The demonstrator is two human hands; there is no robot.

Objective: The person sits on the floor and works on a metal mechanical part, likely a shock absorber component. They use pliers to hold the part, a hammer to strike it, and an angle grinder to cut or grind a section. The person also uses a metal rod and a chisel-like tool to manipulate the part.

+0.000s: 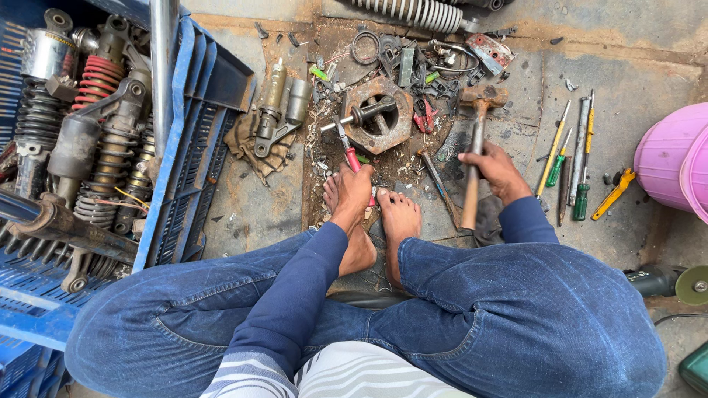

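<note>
At the centre of the frame the left hand (352,193) is clamped on the red handles of pliers (345,144), whose jaws meet a metal shaft (361,115) lying across a rusty hexagonal block (378,116) on the concrete floor (627,96). Right of it, the right hand (495,168) grips a hammer (478,140) by its wooden handle, head up. Screwdrivers (571,158) lie further right; a blue crate (188,147) of shock absorbers (96,110) fills the left.

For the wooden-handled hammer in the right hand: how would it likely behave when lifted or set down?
The wooden-handled hammer probably feels head-heavy: its rusty metal head looks bulky against the slim shaft. Gripped low by the right hand, it would likely tip head-first if loosened. It seems rigid, and the blocky head should keep it from rolling on the concrete floor.
</note>
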